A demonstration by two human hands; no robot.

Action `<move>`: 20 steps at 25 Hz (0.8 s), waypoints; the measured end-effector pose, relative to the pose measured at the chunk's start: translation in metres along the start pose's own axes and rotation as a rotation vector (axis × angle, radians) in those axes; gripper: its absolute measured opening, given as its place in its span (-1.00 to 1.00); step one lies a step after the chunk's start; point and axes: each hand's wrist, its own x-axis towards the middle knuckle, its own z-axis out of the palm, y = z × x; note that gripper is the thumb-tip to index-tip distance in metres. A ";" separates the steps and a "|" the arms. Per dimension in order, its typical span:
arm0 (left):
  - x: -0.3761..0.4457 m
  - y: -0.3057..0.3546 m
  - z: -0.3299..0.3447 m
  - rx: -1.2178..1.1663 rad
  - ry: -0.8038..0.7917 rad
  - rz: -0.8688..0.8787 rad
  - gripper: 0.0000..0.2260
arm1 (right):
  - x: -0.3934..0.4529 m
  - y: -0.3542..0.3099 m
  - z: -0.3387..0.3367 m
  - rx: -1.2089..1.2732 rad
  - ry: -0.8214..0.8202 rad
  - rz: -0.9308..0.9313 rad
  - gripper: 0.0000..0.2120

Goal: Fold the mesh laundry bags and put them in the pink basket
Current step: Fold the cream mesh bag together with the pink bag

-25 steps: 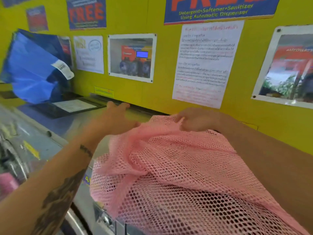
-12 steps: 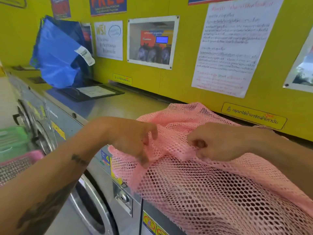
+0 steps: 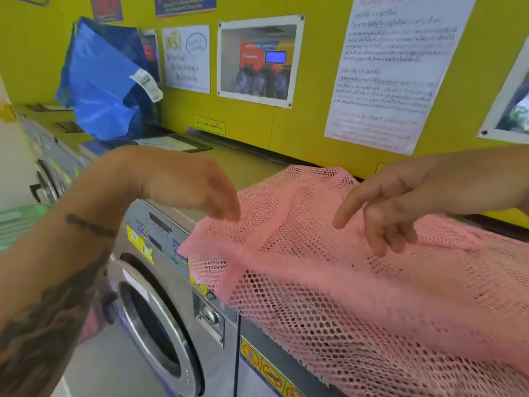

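Note:
A pink mesh laundry bag (image 3: pixel 329 282) lies spread on top of a silver washing machine (image 3: pixel 171 310), its near edge hanging over the front panel. My left hand (image 3: pixel 189 187) reaches down to the bag's left corner, fingertips pinched together on the raised mesh edge. My right hand (image 3: pixel 395 207) hovers just above the bag's middle, fingers apart and holding nothing. A patch of pink (image 3: pixel 91 322) shows under my left forearm at the lower left; it looks like the pink basket, mostly hidden.
A green basket (image 3: pixel 17 222) sits at the far left. A blue bag (image 3: pixel 103 87) leans on the yellow wall (image 3: pixel 300 124) on the machine tops. Posters cover the wall behind. More washers line up to the left.
My right hand has let go of the mesh and lifted with its fingers spread. My left hand has moved left to the bag's corner. The view has shifted lower and closer.

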 end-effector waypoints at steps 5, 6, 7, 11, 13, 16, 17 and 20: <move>0.025 0.036 0.031 -0.052 0.175 0.176 -0.77 | 0.005 0.034 0.003 -0.298 0.208 0.244 -0.75; 0.032 0.043 0.040 -0.047 0.153 0.217 -0.74 | 0.002 0.041 0.000 -0.319 0.235 0.284 -0.74; 0.039 0.049 0.047 -0.015 0.105 0.216 -0.68 | -0.004 0.047 -0.004 -0.332 0.272 0.328 -0.74; 0.058 0.062 0.053 0.255 -0.076 0.025 -0.64 | -0.054 0.094 -0.027 -0.438 0.405 0.555 -0.71; 0.061 0.079 0.050 0.219 0.000 0.066 -0.69 | -0.086 0.126 -0.033 -0.380 0.437 0.654 -0.65; 0.064 0.127 0.057 0.147 0.060 0.258 -0.72 | -0.130 0.164 -0.028 -0.284 0.484 0.718 -0.64; 0.063 0.146 0.063 0.126 0.059 0.310 -0.72 | -0.140 0.173 -0.026 -0.301 0.500 0.716 -0.66; 0.053 0.209 0.086 0.018 0.062 0.408 -0.70 | -0.150 0.192 -0.028 -0.353 0.552 0.658 -0.69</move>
